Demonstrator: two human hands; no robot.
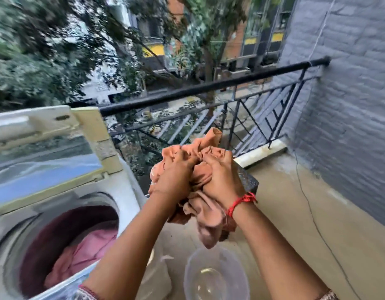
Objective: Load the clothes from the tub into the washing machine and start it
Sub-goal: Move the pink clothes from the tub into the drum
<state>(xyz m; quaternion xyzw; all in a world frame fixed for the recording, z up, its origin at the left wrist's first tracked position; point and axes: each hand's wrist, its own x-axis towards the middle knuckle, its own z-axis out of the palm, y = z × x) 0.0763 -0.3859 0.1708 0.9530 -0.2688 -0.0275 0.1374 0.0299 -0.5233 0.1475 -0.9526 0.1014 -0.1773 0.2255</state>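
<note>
We grip a bunched peach garment (203, 169) at centre, left hand (176, 180) and right hand (222, 180) with fingers clenched into it. The open washing machine (63, 213) (pink clothes (83, 252) inside) sits at eight o'clock, the clear tub (215, 276) at six.

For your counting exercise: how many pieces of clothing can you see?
2: a peach garment bunched in both hands above the tub, and a pink garment inside the washing machine. More may lie hidden beneath.
</note>
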